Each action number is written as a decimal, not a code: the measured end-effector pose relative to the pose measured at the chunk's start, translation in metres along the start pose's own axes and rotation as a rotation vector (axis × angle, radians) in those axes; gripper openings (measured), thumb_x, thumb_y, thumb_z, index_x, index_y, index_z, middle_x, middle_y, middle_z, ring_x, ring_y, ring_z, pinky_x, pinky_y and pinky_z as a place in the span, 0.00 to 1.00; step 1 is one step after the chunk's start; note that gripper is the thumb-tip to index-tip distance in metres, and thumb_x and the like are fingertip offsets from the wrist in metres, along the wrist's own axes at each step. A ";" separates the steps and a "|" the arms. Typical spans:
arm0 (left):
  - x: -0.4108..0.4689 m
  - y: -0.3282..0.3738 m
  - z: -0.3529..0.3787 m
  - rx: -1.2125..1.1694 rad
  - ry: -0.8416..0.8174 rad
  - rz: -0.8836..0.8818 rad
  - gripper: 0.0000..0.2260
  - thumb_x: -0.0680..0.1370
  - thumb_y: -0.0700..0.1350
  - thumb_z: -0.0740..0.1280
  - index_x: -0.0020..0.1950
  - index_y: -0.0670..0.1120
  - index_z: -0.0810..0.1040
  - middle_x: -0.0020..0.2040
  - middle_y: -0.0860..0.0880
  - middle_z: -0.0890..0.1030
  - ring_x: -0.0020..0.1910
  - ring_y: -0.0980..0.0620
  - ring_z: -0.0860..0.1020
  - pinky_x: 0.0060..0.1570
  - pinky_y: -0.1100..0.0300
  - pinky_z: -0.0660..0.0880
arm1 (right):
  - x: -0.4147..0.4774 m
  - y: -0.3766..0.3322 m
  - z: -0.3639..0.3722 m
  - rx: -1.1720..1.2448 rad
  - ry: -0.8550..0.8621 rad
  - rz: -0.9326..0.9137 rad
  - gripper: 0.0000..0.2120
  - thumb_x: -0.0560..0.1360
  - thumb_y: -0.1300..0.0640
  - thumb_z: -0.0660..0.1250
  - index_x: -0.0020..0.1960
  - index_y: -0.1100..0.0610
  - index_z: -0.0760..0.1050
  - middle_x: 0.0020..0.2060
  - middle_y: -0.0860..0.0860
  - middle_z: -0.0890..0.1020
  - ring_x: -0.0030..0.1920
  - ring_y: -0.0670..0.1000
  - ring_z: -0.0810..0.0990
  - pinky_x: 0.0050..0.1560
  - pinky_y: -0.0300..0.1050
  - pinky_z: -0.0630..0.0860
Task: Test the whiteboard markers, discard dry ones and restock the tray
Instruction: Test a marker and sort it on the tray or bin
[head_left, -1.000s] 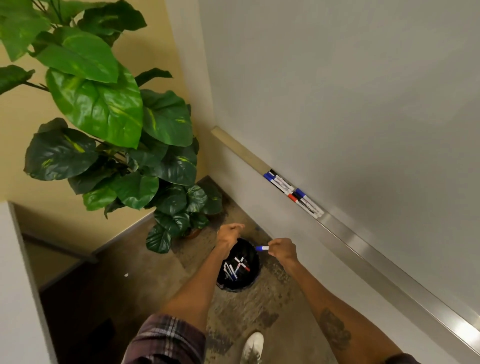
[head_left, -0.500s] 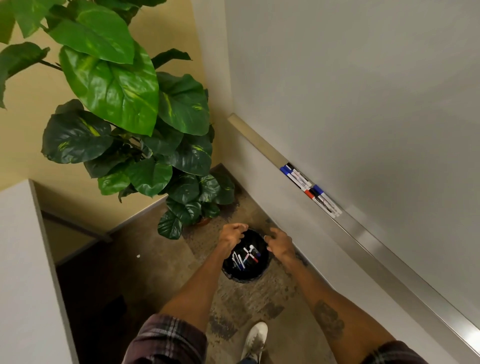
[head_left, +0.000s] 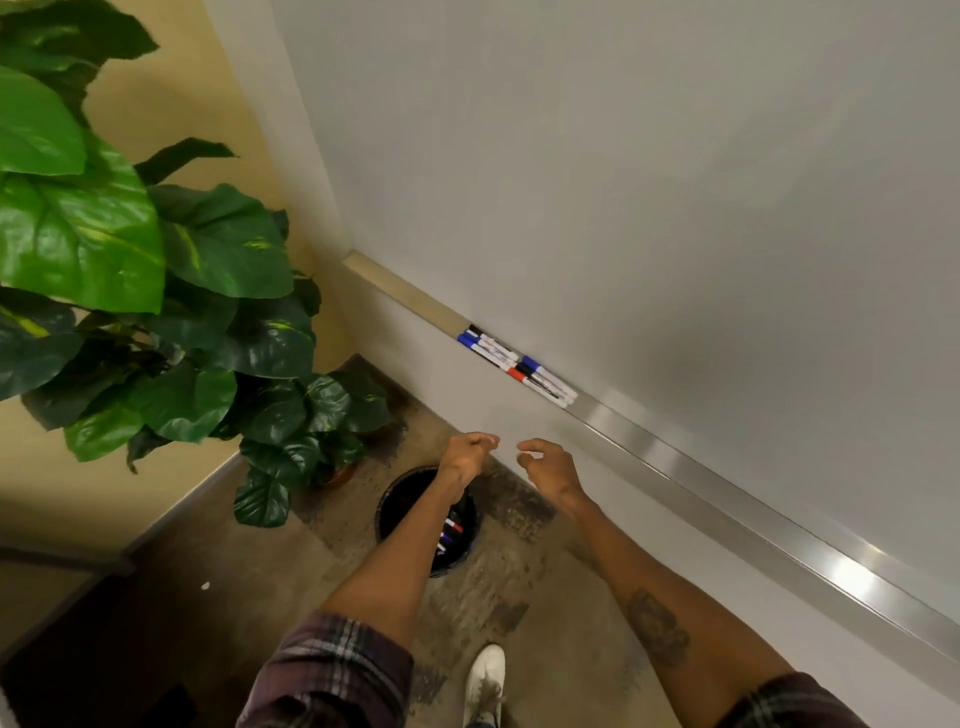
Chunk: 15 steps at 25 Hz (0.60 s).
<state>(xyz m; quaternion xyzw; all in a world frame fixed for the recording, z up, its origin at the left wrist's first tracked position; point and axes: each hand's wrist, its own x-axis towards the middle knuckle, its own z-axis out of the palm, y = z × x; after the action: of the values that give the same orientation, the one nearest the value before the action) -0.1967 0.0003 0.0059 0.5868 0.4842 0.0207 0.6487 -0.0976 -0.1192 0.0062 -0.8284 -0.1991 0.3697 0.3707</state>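
Note:
Several whiteboard markers with blue, black and red caps lie in a row on the metal tray under the whiteboard. On the floor below stands a black bin with several discarded markers inside, partly hidden by my left forearm. My left hand hovers above the bin's far rim, its fingers curled into a fist with nothing visible in it. My right hand is beside it, fingers loosely bent and empty. Both hands are below and left of the tray's markers.
A large potted plant with broad green leaves fills the left, close to the bin. The white wall runs below the tray. My white shoe stands on the stained floor.
My right hand held a blue-capped marker over the bin a second ago and now holds nothing. Both hands have risen from the bin toward the tray.

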 end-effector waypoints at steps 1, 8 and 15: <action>-0.003 0.007 0.015 0.013 -0.031 0.019 0.12 0.82 0.43 0.64 0.63 0.41 0.80 0.58 0.49 0.80 0.56 0.51 0.77 0.53 0.60 0.74 | -0.004 0.004 -0.014 -0.010 0.029 -0.014 0.12 0.79 0.58 0.65 0.61 0.55 0.79 0.63 0.52 0.79 0.63 0.53 0.77 0.64 0.42 0.72; -0.040 0.041 0.123 0.279 -0.163 0.208 0.16 0.82 0.45 0.63 0.69 0.44 0.76 0.68 0.45 0.77 0.64 0.46 0.77 0.68 0.52 0.72 | -0.045 0.053 -0.117 -0.020 0.222 -0.048 0.13 0.78 0.59 0.66 0.62 0.56 0.79 0.65 0.52 0.77 0.63 0.53 0.76 0.63 0.42 0.71; -0.076 0.049 0.249 0.695 -0.219 0.445 0.16 0.82 0.46 0.63 0.70 0.46 0.76 0.75 0.46 0.69 0.76 0.46 0.64 0.75 0.52 0.59 | -0.099 0.130 -0.230 -0.128 0.387 -0.029 0.14 0.78 0.57 0.67 0.63 0.56 0.79 0.67 0.53 0.76 0.69 0.53 0.71 0.70 0.44 0.63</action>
<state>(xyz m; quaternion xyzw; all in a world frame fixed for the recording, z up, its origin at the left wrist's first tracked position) -0.0477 -0.2141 0.0506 0.8595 0.2521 -0.0669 0.4397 0.0201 -0.3702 0.0569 -0.9029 -0.1593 0.1850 0.3537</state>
